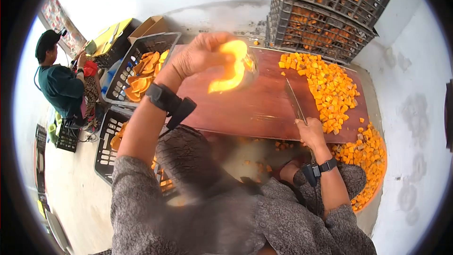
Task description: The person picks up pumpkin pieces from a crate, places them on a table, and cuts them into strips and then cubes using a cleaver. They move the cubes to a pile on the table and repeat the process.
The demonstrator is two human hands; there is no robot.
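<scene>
A curved piece of orange pumpkin [234, 68] is held up above the red-brown board [226, 106] in my left hand [205, 54], its fingers closed round the upper end. The piece is slightly blurred. My right hand [311, 134] is wrapped round the handle of a knife [295, 98], near the board's front edge. The knife's blade points away from me, just left of a large pile of orange pumpkin cubes [330, 89] on the right of the board.
Black crates [325, 14] with orange pieces stand stacked behind the board. At left are a crate of pumpkin slices [144, 73] and another crate [106, 148]. More cubes [363, 160] fill an orange-rimmed container at lower right. A person [61, 82] works at far left.
</scene>
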